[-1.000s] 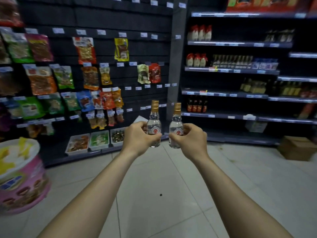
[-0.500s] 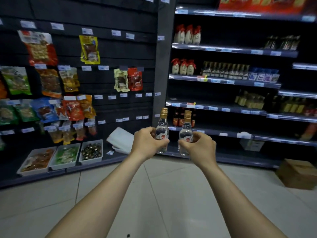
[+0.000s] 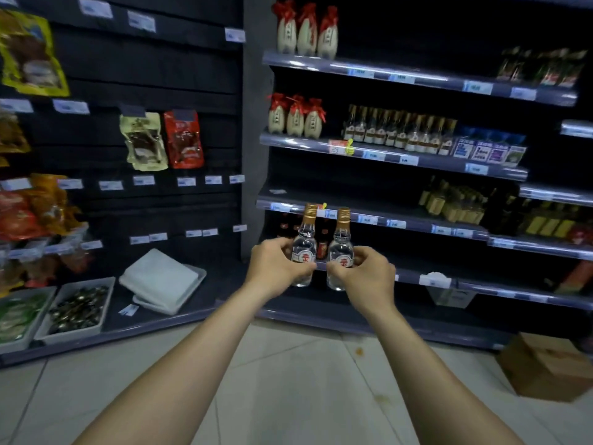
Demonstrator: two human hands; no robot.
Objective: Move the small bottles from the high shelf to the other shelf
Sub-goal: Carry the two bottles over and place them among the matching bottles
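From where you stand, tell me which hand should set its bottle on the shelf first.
Left, probably. The left hand holds its bottle beside the bare left end of the shelf; the right hand holds its bottle further right.

The left hand (image 3: 276,268) and the right hand (image 3: 365,276) are side by side, each around one small bottle (image 3: 304,248), (image 3: 340,252); the two bottles stand upright, just beside each other. Behind the hands is the shelf unit (image 3: 401,220). Above the right hand, a row of bottles (image 3: 398,131) stands on a higher shelf. Left of the left hand, trays (image 3: 77,309) lie on a low ledge. Right of the right hand, a cardboard box (image 3: 545,367) sits on the floor.
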